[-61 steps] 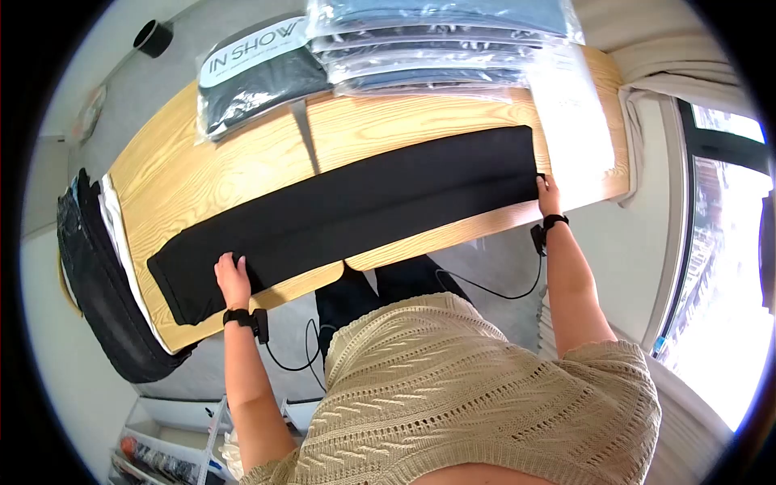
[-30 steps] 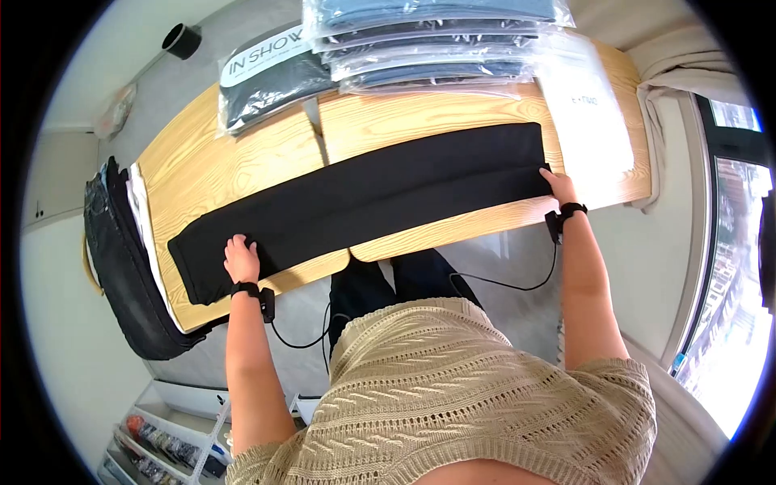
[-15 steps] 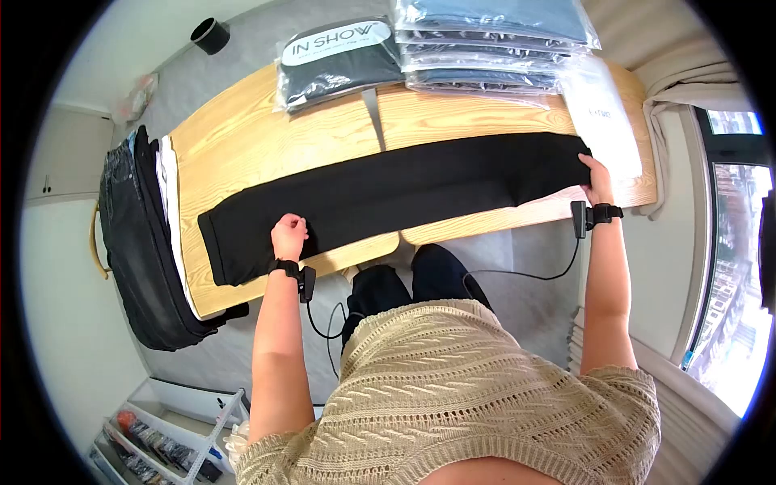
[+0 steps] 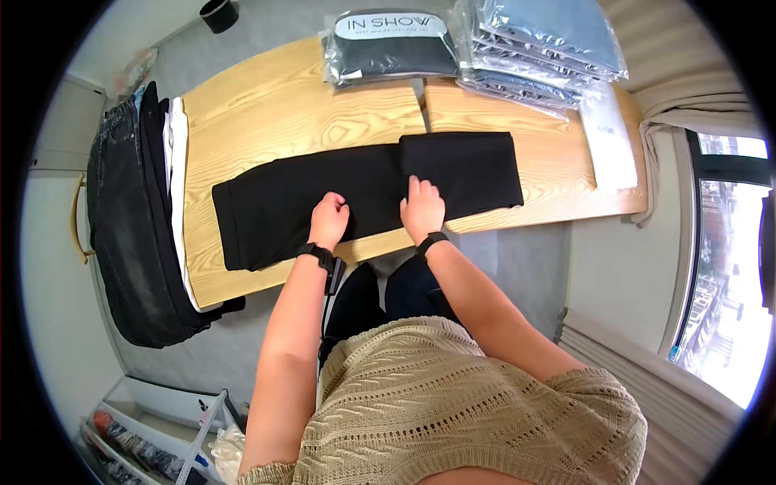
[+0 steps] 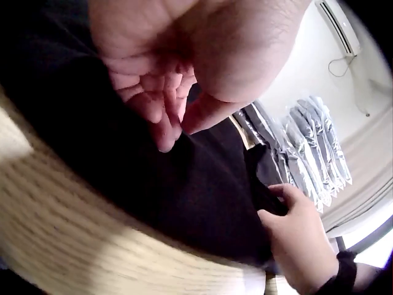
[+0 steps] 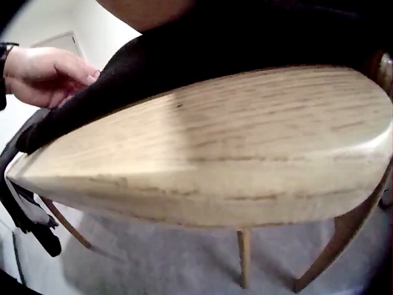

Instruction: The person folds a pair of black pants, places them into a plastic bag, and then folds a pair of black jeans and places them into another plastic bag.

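Black trousers (image 4: 279, 206), folded lengthwise, lie along the front of the wooden table (image 4: 267, 109). Their right end is doubled back over the leg as a shorter upper layer (image 4: 469, 166). My right hand (image 4: 423, 210) is at the inner edge of that layer; in the left wrist view the right hand (image 5: 301, 236) pinches the black cloth between thumb and fingers. My left hand (image 4: 329, 220) rests over the middle of the trousers, fingers loosely curled. In the left wrist view its fingertips (image 5: 164, 138) and thumb come together right at the cloth, with no fold between them.
Bagged garments (image 4: 546, 40) are stacked at the back right, beside a single bagged dark garment (image 4: 392, 52). A white packet (image 4: 610, 141) lies at the right. Jeans and other clothes (image 4: 125, 234) hang over the left edge. A gap splits the tabletop.
My right hand has moved leftward from the far right end, bringing that end of the trousers over onto the middle. My left hand has shifted rightward along the cloth, its fingers loosely curled.
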